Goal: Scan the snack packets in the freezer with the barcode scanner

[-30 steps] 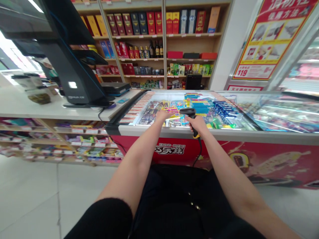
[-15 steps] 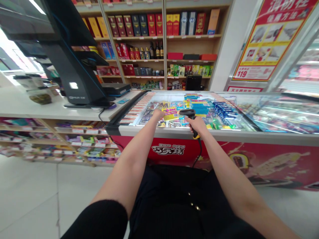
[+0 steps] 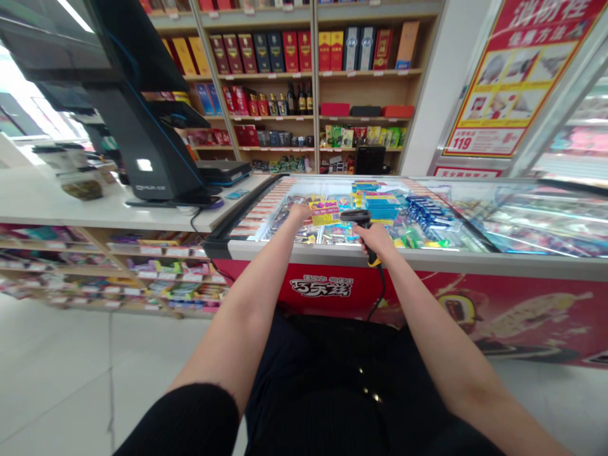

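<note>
My left hand (image 3: 299, 213) is closed on the left edge of a yellow and pink printed packet (image 3: 325, 213), held up over the glass-topped freezer (image 3: 228, 249). A barcode-like patch shows at the packet's lower right. In my right hand (image 3: 377, 239) is a black barcode scanner (image 3: 356, 216), fingers wrapped round its grip. The scanner's head points left, close to the packet's right edge and apart from it. A black cable (image 3: 380, 294) hangs from the yellow-trimmed base of its handle. My left fingertips are partly hidden.
At left, a counter (image 3: 166, 220) carries a black checkout terminal (image 3: 152, 152). Blue boxes (image 3: 382, 206) and blue wrapped packs (image 3: 425, 212) lie within the freezer. Shelves of boxed bottles (image 3: 268, 50) stand behind, and a second freezer section (image 3: 546, 221) lies to the right.
The packet has turned slightly, showing more of its face and its barcode-like patch. My left hand has shifted a little to the left. The scanner has barely moved.
</note>
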`<state>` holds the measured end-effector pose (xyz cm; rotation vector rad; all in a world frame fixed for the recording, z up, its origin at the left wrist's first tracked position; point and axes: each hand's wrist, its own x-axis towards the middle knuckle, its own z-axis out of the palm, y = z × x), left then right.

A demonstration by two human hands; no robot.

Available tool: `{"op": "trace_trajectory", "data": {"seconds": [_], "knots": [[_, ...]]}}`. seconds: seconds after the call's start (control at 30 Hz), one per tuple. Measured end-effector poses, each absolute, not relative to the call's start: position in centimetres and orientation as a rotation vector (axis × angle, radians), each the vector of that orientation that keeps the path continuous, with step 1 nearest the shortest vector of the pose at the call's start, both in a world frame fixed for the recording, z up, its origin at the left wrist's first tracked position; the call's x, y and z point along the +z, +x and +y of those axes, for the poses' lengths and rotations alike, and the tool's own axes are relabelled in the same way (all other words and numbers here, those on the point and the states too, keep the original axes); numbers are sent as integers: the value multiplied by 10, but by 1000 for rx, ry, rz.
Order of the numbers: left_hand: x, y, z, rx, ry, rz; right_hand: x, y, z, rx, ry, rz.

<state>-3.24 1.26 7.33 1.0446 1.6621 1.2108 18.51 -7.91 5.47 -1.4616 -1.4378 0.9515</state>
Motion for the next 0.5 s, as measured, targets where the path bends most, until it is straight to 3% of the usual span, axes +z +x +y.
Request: {"op": "trace_trajectory", "data": {"seconds": [0.5], "knots": [[81, -28, 6, 1213, 1056, 1630, 59, 185, -83, 956, -1486, -1446]]}}
